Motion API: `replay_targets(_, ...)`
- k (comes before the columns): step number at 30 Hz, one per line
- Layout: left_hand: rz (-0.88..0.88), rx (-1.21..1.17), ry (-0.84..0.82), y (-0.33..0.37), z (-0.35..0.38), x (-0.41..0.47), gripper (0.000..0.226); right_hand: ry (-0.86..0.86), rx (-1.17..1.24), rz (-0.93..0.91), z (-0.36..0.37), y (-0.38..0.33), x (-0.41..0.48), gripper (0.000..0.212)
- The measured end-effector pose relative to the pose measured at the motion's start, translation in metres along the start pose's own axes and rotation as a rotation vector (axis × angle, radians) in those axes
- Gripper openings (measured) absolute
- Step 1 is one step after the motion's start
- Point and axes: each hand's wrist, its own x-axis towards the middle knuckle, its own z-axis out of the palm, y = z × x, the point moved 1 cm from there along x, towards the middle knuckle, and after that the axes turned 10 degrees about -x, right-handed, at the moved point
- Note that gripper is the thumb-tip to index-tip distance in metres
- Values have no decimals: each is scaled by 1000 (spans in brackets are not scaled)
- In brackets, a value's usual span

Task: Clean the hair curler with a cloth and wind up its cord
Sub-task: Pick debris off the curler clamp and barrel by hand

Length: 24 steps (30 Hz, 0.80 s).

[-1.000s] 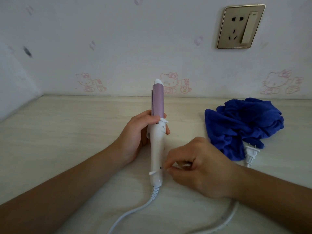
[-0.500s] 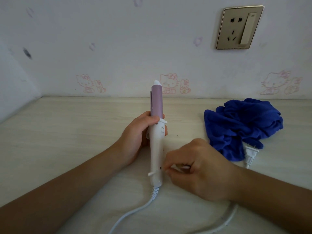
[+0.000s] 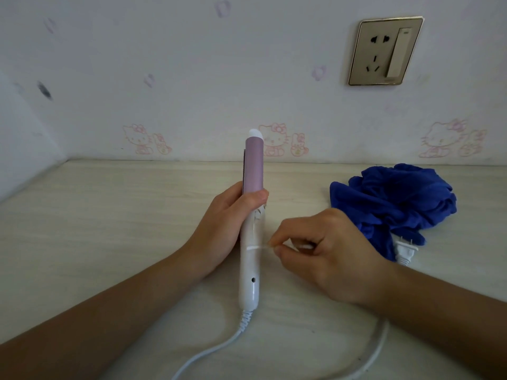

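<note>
Cord trails from the lower end of the hair curler across the tabletop and under the right forearm. Its plug lies at the edge of the crumpled blue cloth. The left hand grips the curler where the purple barrel meets the white handle, tip toward the wall. The right hand pinches a thin, blurred white strip crossing the handle.
</note>
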Motion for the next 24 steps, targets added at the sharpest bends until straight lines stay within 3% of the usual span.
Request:
replay_targets(5, 45, 96, -21, 2, 4, -5, 53, 54, 5, 8, 0, 3, 1, 15)
replay_targets(10, -8, -1, -74, 3, 3, -6, 59, 5, 26, -33, 3, -3, -3, 16)
replay_targets(15, -59, -84, -83, 1, -1, -3, 45, 134, -4, 62, -1, 10, 3, 12)
replay_targets(19, -119, -128, -86, -1, -1, 0, 41, -10, 10, -32, 6, -1, -4, 14)
replay_targets(24, -122, -87, -104, -2, -4, 1, 36, 112, 19, 60, 3, 11, 3, 15)
